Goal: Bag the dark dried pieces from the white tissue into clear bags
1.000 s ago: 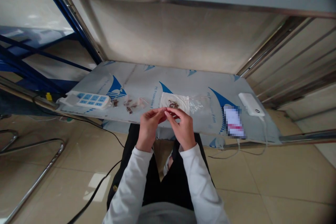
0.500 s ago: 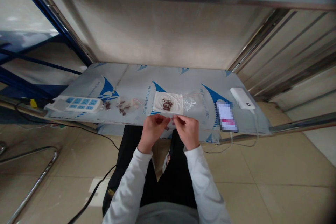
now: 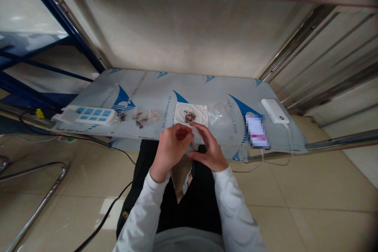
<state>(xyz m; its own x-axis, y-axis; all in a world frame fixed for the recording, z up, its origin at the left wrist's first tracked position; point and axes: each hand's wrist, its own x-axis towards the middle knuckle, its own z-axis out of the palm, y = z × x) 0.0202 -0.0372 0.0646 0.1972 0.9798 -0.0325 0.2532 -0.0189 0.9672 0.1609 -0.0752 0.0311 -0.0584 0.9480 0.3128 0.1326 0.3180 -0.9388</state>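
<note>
A person in white sleeves works at the front edge of a film-covered shelf. The left hand curls, thumb and forefinger drawn together; whether they pinch anything cannot be told. Beside it, the right hand holds thumb and forefinger apart. Just beyond the fingers, small brown pieces lie on a white square sheet, between two clear bags. A phone and power strip lie farther out to either side; behind stands a pale wall.
</note>
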